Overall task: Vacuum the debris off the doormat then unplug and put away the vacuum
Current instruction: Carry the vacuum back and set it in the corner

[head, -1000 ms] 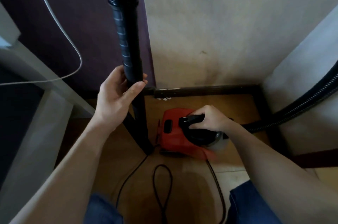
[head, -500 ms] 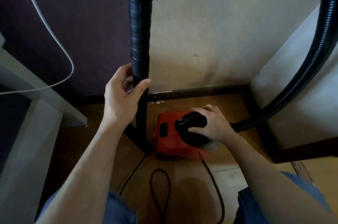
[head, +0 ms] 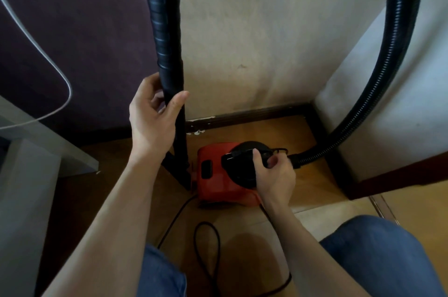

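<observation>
Head view: the red vacuum (head: 214,187) is set just before the skirting board (head: 254,114), its top handle (head: 238,154) gripped by the right hand (head: 275,180). The wand (head: 169,54), upright before that board, is clasped by the left hand (head: 152,119). The wand is best steadied against the wall (head: 266,42) before either grip is eased, and the cord (head: 206,223) gathered.

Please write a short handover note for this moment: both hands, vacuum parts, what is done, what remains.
Left hand grips the upright black plastic vacuum tube. Right hand grips the black top handle of the small red vacuum body.
Done: body stands on wooden floor in the wall corner.
Black ribbed hose arcs at right; black power cord lies loose.
Remaining: probably release, tidy cord. Plug, doormat unseen.
</observation>
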A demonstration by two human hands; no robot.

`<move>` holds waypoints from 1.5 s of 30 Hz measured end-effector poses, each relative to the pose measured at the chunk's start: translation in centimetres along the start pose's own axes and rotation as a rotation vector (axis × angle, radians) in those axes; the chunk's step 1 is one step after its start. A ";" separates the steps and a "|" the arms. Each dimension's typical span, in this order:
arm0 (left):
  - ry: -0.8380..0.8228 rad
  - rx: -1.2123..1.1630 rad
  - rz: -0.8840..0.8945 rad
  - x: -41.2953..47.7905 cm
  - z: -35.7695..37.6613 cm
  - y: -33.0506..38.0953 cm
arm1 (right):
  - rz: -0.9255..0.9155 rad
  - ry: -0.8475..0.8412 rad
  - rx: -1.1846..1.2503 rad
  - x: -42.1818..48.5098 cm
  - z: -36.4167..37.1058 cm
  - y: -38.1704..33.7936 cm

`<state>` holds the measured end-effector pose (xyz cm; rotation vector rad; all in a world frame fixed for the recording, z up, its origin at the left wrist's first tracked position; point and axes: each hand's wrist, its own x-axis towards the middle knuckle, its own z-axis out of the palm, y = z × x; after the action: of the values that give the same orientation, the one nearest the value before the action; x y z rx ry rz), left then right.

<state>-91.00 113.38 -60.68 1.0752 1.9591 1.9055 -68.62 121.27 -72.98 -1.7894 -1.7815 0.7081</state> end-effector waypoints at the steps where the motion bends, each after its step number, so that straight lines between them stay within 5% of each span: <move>1: -0.004 -0.003 0.006 0.0 0.0 -0.1 | 0.093 -0.032 0.016 -0.2 0.2 0.0; 5: -0.013 -0.010 0.018 0.2 0.3 -0.5 | 0.370 -0.133 0.221 -0.3 2.3 -0.6; 10: 0.022 -0.018 0.033 0.3 0.2 -1.3 | 0.617 -0.058 0.538 1.5 4.9 -2.9; 16: 0.056 -0.036 0.024 0.6 -0.2 -1.7 | 0.537 -0.085 0.737 1.6 5.7 -2.1; 24: 0.054 -0.012 0.051 0.8 -0.6 -1.2 | 0.391 -0.410 0.773 3.3 4.1 0.0; 31: 0.094 0.004 -0.017 0.6 0.0 -1.1 | 0.063 -0.750 0.464 5.0 1.1 0.7; 37: 0.034 0.004 -0.015 0.6 1.5 -0.9 | 0.030 -0.902 0.336 5.9 0.2 0.8; 45: -0.342 -0.054 -0.044 0.7 -0.5 -1.2 | 0.078 -0.908 0.390 4.7 0.0 0.8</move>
<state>-92.19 113.56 -61.53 1.2366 1.7173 1.6150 -68.04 125.95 -73.53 -1.3467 -1.8715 1.9730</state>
